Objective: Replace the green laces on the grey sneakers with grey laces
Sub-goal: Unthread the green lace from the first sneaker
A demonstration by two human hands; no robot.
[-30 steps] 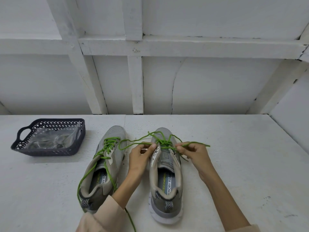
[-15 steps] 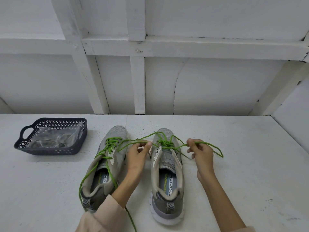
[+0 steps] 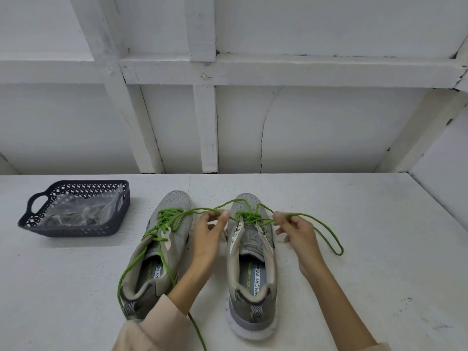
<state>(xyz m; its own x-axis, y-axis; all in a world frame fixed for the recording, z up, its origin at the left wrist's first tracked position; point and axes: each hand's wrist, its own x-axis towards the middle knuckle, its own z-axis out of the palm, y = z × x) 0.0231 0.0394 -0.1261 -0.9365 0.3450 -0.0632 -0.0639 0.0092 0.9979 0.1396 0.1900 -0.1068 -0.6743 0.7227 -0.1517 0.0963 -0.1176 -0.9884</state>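
Observation:
Two grey sneakers stand side by side on the white table, toes pointing away. The left sneaker (image 3: pixel 162 252) keeps its green lace, loosened and trailing toward me. On the right sneaker (image 3: pixel 250 274) the green lace (image 3: pixel 249 216) is partly pulled out of the upper eyelets. My left hand (image 3: pixel 209 236) pinches one end of that lace between the shoes. My right hand (image 3: pixel 296 234) pinches the other end, which loops out to the right (image 3: pixel 331 239) over the table.
A dark plastic basket (image 3: pixel 76 230) stands at the left, holding a clear plastic bag (image 3: pixel 81 211) with greyish contents. The white table (image 3: pixel 367 224) ends at a white panelled wall behind and a side wall on the right.
My hands have drawn apart, the right one moving rightward. More green lace has come out of the right sneaker and its loop now lies farther right on the table.

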